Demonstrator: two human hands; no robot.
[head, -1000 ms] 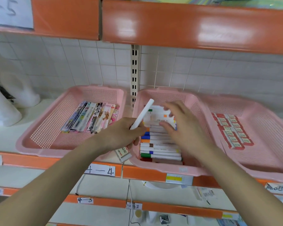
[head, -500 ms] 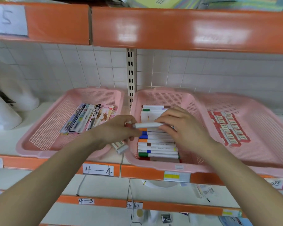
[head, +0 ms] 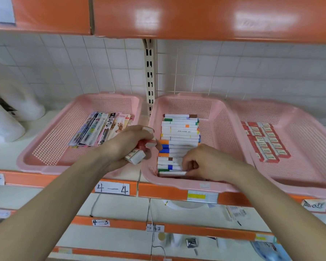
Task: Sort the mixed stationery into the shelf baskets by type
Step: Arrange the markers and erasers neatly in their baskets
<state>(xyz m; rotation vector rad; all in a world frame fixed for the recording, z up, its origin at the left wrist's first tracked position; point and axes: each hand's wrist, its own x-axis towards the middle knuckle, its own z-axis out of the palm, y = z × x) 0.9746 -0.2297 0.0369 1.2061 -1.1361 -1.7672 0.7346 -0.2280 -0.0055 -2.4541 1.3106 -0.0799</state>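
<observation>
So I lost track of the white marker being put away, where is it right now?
The white marker lies at the near end of the marker row in the middle pink basket, pinched at its right end by the right hand.

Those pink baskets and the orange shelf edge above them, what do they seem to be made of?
The pink baskets, like the middle one, look like moulded plastic with a matt finish: their walls and floors are a regular grid of small holes, with smooth rounded rims. The orange shelf edge is glossy and throws back bright light patches; it could be painted metal or plastic, the picture leaves that open.
</observation>
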